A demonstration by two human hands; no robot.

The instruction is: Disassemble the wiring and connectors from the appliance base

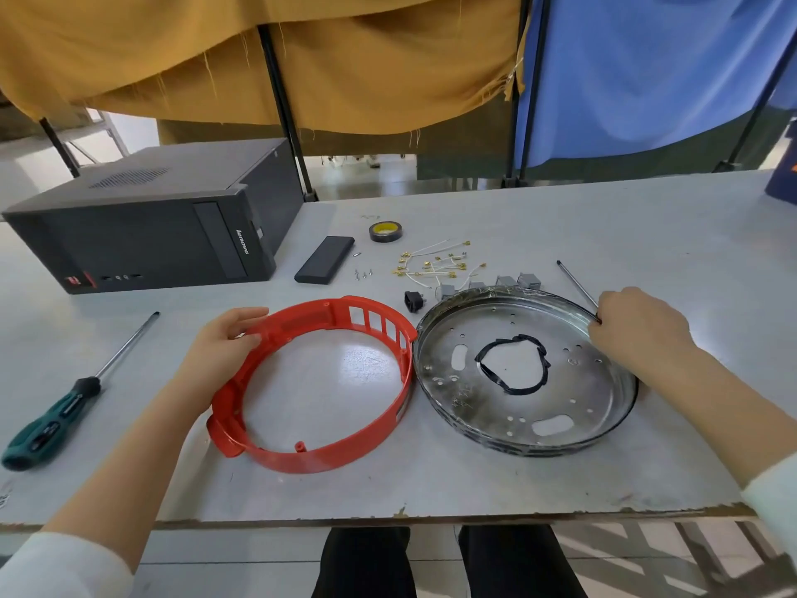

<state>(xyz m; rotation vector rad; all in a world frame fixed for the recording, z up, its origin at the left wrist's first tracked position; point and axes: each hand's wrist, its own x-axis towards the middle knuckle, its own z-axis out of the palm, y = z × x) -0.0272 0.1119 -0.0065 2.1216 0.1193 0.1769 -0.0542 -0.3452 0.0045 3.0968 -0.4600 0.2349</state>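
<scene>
Now red ring [319, 390] in left grip [224, 343], right grip [638, 325] around screwdriver [578, 287].

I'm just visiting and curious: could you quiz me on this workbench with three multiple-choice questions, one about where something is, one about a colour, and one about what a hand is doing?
1. Where does the roll of tape lie?
A. Inside the metal plate
B. On the table beyond the loose wires
C. On top of the computer case

2. What colour is the plastic ring?
A. Red
B. Blue
C. Yellow

3. What is the left hand doing?
A. Lifting the green-handled screwdriver
B. Resting flat on the table
C. Holding the plastic ring's rim

Answers:
1. B: the roll of tape sits on the table behind the loose wires, clear of the metal plate and the computer case.
2. A: the plastic ring is red all round.
3. C: the left hand has its grip on the ring's far left rim, while the green-handled screwdriver lies untouched.
</scene>
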